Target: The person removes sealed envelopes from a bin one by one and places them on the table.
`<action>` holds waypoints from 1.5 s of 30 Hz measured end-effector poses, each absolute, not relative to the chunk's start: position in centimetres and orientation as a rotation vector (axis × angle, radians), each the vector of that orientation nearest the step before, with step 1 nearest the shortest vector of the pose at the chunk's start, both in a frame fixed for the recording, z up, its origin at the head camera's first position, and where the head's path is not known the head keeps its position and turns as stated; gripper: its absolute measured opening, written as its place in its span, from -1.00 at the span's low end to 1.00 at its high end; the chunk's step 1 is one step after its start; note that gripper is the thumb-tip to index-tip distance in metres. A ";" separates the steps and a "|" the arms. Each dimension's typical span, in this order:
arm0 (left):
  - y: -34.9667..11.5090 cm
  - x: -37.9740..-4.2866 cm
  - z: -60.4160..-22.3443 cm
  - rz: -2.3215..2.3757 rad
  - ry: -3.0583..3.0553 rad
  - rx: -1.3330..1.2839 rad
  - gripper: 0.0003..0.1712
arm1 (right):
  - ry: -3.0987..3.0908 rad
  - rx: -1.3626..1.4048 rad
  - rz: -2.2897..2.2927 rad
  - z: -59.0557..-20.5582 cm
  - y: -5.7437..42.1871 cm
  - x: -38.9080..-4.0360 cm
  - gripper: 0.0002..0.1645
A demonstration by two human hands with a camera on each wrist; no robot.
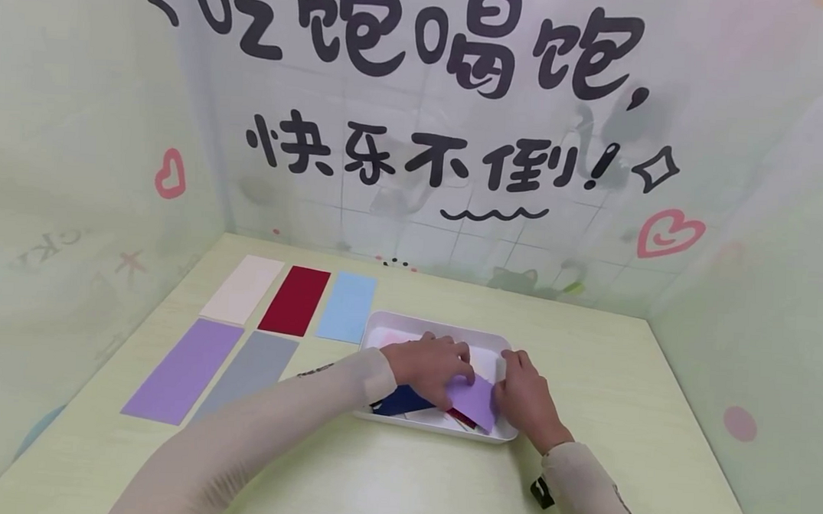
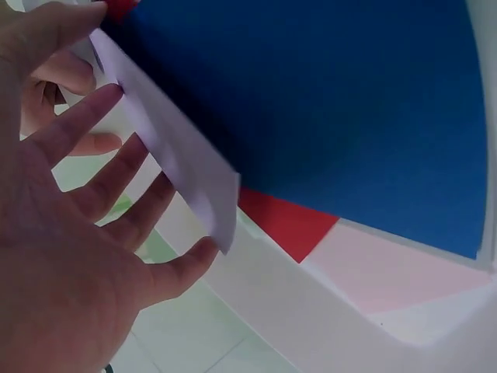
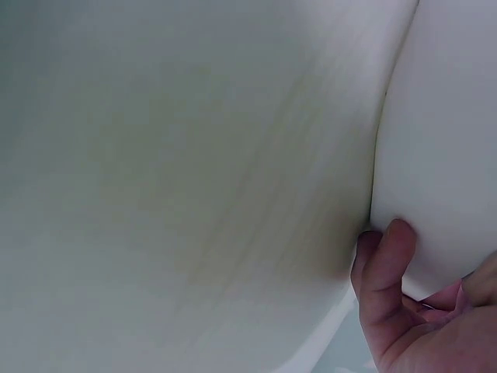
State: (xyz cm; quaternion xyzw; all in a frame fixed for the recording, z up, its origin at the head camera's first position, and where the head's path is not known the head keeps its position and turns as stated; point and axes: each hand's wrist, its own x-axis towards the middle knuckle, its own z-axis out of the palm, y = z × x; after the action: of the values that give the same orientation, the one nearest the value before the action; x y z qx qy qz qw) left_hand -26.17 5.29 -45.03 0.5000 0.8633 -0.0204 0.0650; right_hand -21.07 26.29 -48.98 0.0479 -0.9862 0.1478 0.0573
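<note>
Inside the white tray, my left hand pinches a light purple card between thumb and fingers. In the left wrist view this purple card is tilted up on its edge, fingertips spread along one face. Beside it in the tray lies a dark blue card, over a red card and a pale pink card. My right hand grips the tray's right rim. Its curled fingers show against the tray's outer wall in the right wrist view.
Left of the tray, cards lie flat on the pale table: pale pink, dark red and light blue behind, another purple card and a grey card in front. My left sleeve overlaps the grey one. A printed curtain surrounds the table.
</note>
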 end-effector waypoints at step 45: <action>-12.3 -22.0 -41.9 0.364 3.064 0.710 -0.29 | -3.045 0.065 0.480 -48.7 25.9 -21.0 -0.36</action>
State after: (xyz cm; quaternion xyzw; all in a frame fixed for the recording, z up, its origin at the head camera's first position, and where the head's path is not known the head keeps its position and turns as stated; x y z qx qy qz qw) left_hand -21.98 -12.31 -41.93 0.2241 0.9677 0.1150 -0.0125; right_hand -21.04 25.95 -48.69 0.0210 -0.9872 0.1555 0.0294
